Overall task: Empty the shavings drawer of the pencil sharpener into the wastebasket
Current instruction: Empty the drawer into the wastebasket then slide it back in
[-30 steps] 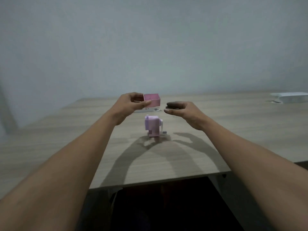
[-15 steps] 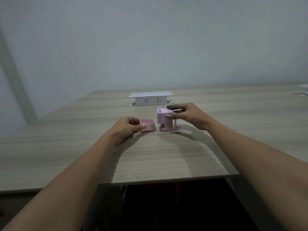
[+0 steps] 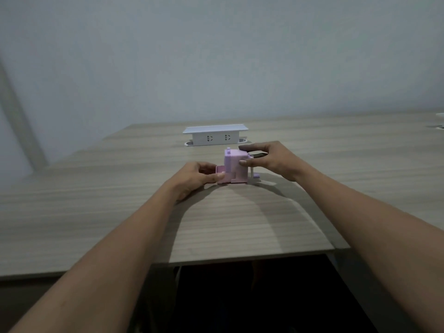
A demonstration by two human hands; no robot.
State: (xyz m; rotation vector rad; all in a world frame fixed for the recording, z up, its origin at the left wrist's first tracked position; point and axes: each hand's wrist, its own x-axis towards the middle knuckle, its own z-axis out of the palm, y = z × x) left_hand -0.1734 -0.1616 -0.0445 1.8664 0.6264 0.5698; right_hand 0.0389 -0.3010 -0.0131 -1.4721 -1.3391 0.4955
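A small lilac pencil sharpener [image 3: 236, 165] with a crank on its right side stands on the wooden table [image 3: 216, 224]. My right hand [image 3: 269, 161] grips its top from the right, thumb on the near face. The pink shavings drawer [image 3: 221, 173] sits at the sharpener's left side, partly inside its base. My left hand [image 3: 194, 179] holds the drawer by its outer end. No wastebasket is in view.
A white socket box [image 3: 215, 135] stands on the table behind the sharpener, with cable holes at both ends. Another white object [image 3: 440, 116] shows at the far right edge. The table's front edge runs below my forearms, with dark space under it.
My left hand brought the drawer down from above the sharpener to the table, then slid it right against the sharpener's left side. My right hand came down onto the sharpener's top.
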